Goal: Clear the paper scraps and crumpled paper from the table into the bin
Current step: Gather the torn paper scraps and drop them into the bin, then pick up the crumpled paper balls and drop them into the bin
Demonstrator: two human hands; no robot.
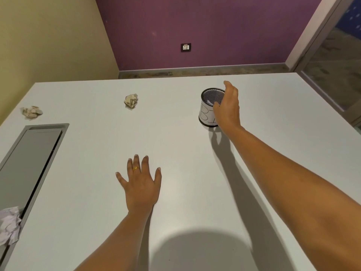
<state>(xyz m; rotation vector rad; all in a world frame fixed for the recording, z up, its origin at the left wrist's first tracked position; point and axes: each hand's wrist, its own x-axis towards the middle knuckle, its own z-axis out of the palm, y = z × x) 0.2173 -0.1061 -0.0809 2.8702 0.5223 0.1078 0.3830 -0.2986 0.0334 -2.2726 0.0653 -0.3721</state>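
Observation:
A small black mesh bin [208, 106] with a white paper label stands upright on the white table [175, 145], at the far right. My right hand [227, 106] wraps the bin's right side, thumb on the label and fingers reaching past the rim. My left hand [141, 184] lies flat on the table near the middle, fingers spread, holding nothing. A crumpled beige paper ball [130, 101] sits at the far middle. Another beige crumpled paper [31, 112] lies at the far left. A white crumpled paper [9, 225] rests at the near left edge.
A grey recessed cable tray with a lid [29, 163] runs along the left side of the table; the white paper lies over its near end. Beyond the table's far edge are a purple wall and a wall socket [185, 47]. A glass partition stands on the right.

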